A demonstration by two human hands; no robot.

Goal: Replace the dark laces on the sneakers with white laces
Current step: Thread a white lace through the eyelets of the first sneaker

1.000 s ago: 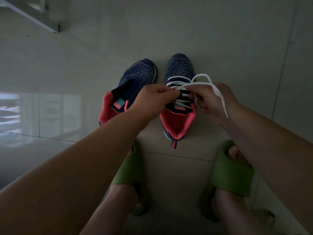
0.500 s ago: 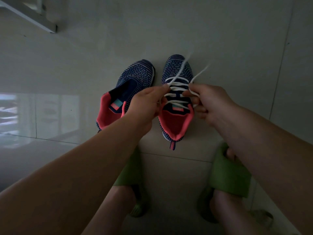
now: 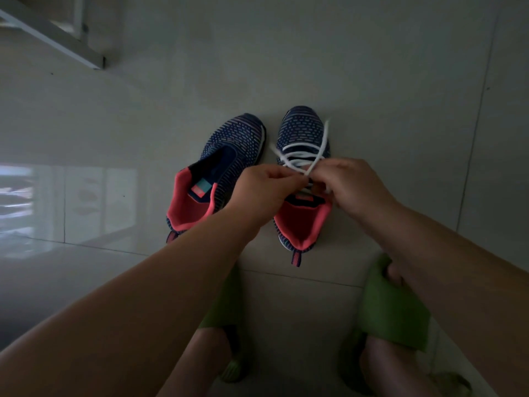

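Fingertips of both hands, left and right, pinch the crossed white lace right over the tongue of the right sneaker. Left sneaker sits just beside it, no lace. Both are dark ribbed knit with coral lining, on glossy pale floor tiles. Green slides nearer.

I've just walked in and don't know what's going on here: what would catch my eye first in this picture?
Two hands meet in the middle, the left hand and right hand pinching a white lace crossed over the right sneaker. Beside it on the grey tiled floor sits the left sneaker, with no lace showing and its bright pink lining open. Nearer the camera, green slippers stand out on the person's feet.
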